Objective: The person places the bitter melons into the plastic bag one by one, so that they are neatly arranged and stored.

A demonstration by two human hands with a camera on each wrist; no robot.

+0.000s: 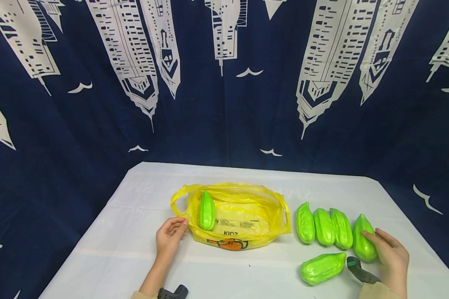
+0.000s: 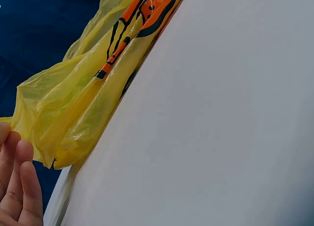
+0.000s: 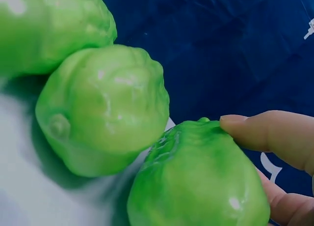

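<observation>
A yellow plastic bag lies on the table with its mouth spread wide, one green bitter melon inside at its left end. My left hand pinches the bag's left edge by the handle; in the left wrist view the thin film stretches out from the fingertips. On the right, my right hand holds the rightmost bitter melon of a row, thumb on top and fingers along its far side. In the right wrist view this melon sits right beside its neighbour.
Three more bitter melons stand side by side between the bag and my right hand. Another melon lies crosswise in front of them. Beneath everything is a white-covered table, with a dark blue patterned curtain behind its far edge.
</observation>
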